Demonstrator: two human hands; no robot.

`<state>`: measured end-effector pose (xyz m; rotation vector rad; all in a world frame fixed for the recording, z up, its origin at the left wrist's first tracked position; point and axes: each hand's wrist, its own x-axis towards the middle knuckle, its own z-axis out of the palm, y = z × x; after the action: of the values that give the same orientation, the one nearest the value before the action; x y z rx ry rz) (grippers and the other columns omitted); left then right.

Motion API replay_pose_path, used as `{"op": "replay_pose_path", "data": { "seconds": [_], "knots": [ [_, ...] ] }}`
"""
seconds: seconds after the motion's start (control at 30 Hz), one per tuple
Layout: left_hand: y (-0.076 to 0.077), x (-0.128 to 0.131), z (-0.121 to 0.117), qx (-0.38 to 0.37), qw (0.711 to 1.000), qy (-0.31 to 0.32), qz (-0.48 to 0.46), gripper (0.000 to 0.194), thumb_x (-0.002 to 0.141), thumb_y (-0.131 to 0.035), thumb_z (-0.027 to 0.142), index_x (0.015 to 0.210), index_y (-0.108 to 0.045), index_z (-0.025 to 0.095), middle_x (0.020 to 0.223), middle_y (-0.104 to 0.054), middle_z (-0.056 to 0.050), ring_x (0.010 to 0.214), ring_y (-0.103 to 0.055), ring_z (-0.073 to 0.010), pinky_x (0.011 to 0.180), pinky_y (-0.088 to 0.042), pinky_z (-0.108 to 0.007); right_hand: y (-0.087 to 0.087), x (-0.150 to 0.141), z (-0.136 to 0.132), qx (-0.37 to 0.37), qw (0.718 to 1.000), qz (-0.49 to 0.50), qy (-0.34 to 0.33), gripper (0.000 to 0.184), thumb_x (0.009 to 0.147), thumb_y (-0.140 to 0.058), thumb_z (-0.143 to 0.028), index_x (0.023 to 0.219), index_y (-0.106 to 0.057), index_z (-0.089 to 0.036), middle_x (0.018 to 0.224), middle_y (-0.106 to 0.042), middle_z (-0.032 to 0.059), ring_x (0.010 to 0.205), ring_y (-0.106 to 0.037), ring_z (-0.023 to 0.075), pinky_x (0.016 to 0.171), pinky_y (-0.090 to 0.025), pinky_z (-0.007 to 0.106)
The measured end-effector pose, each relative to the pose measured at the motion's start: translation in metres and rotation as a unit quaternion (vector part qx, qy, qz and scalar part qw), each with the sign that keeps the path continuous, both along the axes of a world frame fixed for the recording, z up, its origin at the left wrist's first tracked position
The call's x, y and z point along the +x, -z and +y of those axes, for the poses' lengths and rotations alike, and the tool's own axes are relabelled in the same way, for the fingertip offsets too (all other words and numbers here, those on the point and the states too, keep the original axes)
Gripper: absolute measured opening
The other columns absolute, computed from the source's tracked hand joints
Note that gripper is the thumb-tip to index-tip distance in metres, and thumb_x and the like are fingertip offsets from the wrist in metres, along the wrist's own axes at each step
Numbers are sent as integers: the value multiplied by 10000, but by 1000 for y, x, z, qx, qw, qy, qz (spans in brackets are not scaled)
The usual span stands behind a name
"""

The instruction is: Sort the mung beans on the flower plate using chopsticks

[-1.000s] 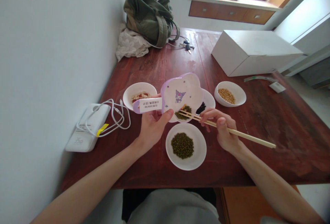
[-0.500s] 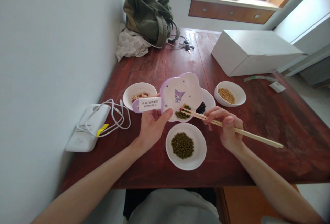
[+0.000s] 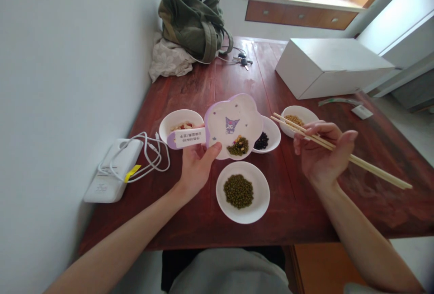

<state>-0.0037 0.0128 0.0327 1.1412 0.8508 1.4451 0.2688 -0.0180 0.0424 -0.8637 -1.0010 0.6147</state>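
Right hand [image 3: 320,154] curled around wooden chopsticks [image 3: 376,168]

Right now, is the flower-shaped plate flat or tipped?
Tipped: the left hand holds the plate up, beans gathered at its lower rim.

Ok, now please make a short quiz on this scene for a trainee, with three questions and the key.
1. True or false: the left hand holds the purple-rimmed plate up off the table.
2. What lies in the white bowl nearest to the person?
3. Fill in the blank: the wooden chopsticks are held in the ___ hand.

Key:
1. True
2. Green mung beans
3. Right hand
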Motion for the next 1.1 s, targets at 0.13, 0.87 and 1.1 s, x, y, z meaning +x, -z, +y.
{"op": "replay_pose_path", "data": {
  "seconds": [0.13, 0.87, 1.1],
  "knots": [
    [1, 0, -1, -6, 1000, 4, -5, 636, 850, -927, 441, 1410, -733, 209, 1095, -893, -98, 1095, -866, -313, 1034, -693, -437, -1, -7, -15, 77, 990, -106, -51, 646, 1148, -461, -614, 837, -874, -227, 790, -708, 73, 563, -649, 159, 423, -475, 308],
    [29, -11, -10, 16, 1000, 7, 16, 551, 845, -905, 522, 1290, -775, 225, 1021, -813, -72, 872, -751, -221, 804, -651, -334, -12, -19, -18, 193, 892, -372, -171, 95, 952, -902, -264, 1001, -847, -203, 800, -842, 68, 668, -814, 200, 598, -680, 303],
    [26, -8, -9, 6, 1000, -15, -3, 560, 834, -918, 511, 1292, -773, 223, 1027, -826, -64, 877, -758, -208, 814, -650, -312, -20, -19, -17, 196, 886, -376, -187, 76, 957, -893, -245, 977, -841, -195, 781, -830, 68, 657, -809, 198, 594, -684, 300]
  ]
}}
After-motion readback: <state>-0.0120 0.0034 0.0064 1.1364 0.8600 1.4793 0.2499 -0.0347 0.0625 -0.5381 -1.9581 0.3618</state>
